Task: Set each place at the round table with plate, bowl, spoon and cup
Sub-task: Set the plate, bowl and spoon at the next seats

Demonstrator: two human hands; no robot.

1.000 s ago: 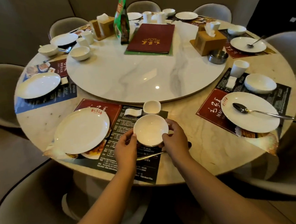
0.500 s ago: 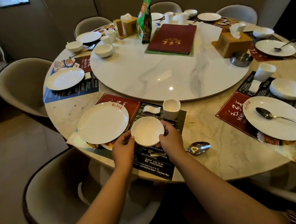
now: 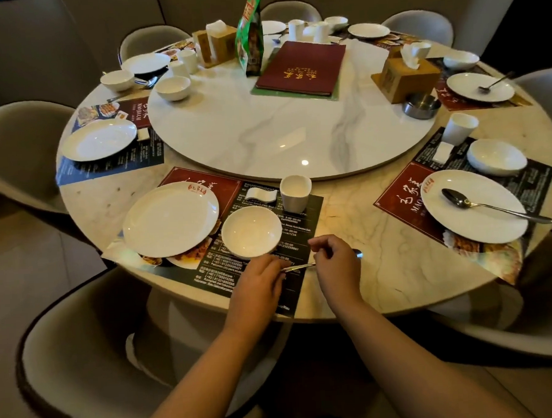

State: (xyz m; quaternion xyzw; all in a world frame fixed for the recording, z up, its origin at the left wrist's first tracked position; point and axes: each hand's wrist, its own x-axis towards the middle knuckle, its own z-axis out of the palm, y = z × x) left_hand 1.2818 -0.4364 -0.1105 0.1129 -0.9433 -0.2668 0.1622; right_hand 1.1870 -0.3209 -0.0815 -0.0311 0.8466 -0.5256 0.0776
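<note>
At the near place, a white plate (image 3: 171,219) lies on the dark placemat (image 3: 262,280). A white bowl (image 3: 252,231) rests to its right, with a white cup (image 3: 295,193) and a small white spoon rest (image 3: 261,195) behind it. A metal spoon (image 3: 300,266) lies along the mat's front right corner. My left hand (image 3: 259,284) pinches the handle's end. My right hand (image 3: 335,266) is closed over the spoon's middle, and the spoon's bowl peeks out behind it. Neither hand touches the white bowl.
The marble turntable (image 3: 264,136) carries a red menu (image 3: 302,68), tissue boxes (image 3: 405,79), a green packet (image 3: 249,34) and a loose bowl (image 3: 173,88). The right place has a plate with a spoon (image 3: 474,206), a bowl (image 3: 497,157) and a cup (image 3: 459,129). Padded chairs (image 3: 84,353) ring the table.
Both hands have let go of the white bowl, which now rests on the mat, and have dropped to the spoon in front of it. The view has shifted left and closer.
</note>
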